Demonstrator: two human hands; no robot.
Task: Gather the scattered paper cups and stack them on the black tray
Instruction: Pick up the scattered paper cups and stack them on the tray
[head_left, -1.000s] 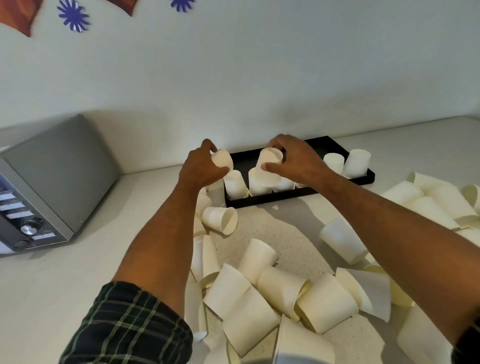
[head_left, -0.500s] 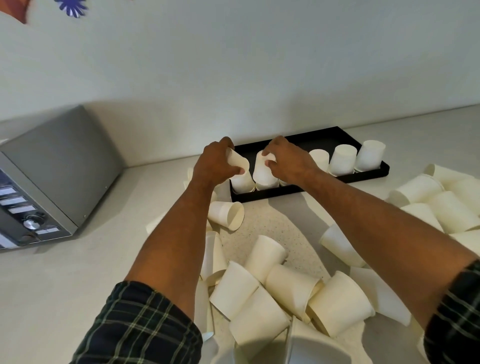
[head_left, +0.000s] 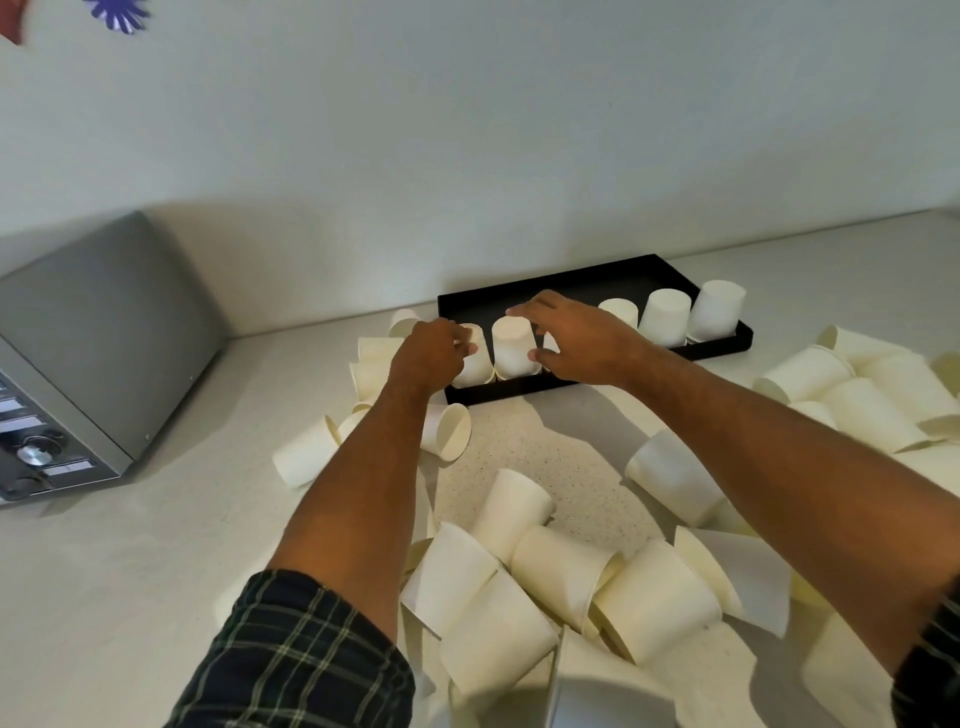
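The black tray (head_left: 571, 285) lies at the back of the counter, near the wall. A row of white paper cups stands upside down along its front edge. My left hand (head_left: 428, 353) grips the leftmost cup (head_left: 477, 361) at the tray's left end. My right hand (head_left: 576, 338) reaches over the second cup (head_left: 514, 347), fingers fairly straight above its top and thumb against its side. Three more cups (head_left: 667, 317) stand further right on the tray. Loose cups (head_left: 561, 571) lie on their sides in front of me.
A grey oven-like appliance (head_left: 104, 338) with knobs stands at the left. Another heap of cups (head_left: 857, 395) fills the right side of the counter, and a few cups (head_left: 304, 457) lie left of the tray. The wall rises right behind the tray.
Both hands have lowered their cups onto the tray's left end. My right hand's fingers have loosened from round its cup. The view has shifted slightly.
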